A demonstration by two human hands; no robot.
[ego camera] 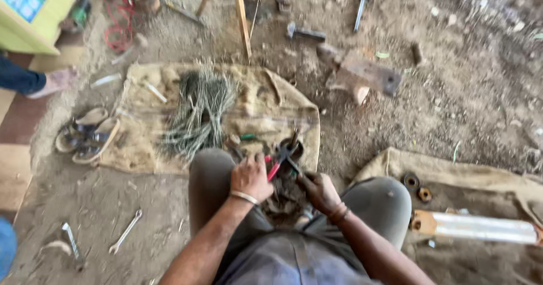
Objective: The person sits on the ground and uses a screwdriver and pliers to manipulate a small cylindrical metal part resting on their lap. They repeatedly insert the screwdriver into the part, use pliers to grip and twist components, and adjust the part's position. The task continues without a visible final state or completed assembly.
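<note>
I sit on the dirt floor with my knees apart. My left hand [250, 177] wears a metal bangle and is closed around the red handle of a pair of pliers [284, 156]. My right hand [320, 191] grips the pliers' dark handle and a dark tangled bundle [285, 194] between my knees. The pliers' jaws point away from me toward a dark round part [294, 147] on a burlap sack [141, 149]. A heap of thin grey-green wire strands [198, 112] lies on the sack, well beyond my hands.
A pair of sandals [85, 135] lies left of the sack. A spanner [125, 232] and another tool [70, 242] rest in the dirt at lower left. An iron block [367, 75] stands at the back. A metal tube [481, 228] and rusty rings [417, 187] lie on a second sack at right. Another person's foot [54, 82] shows at far left.
</note>
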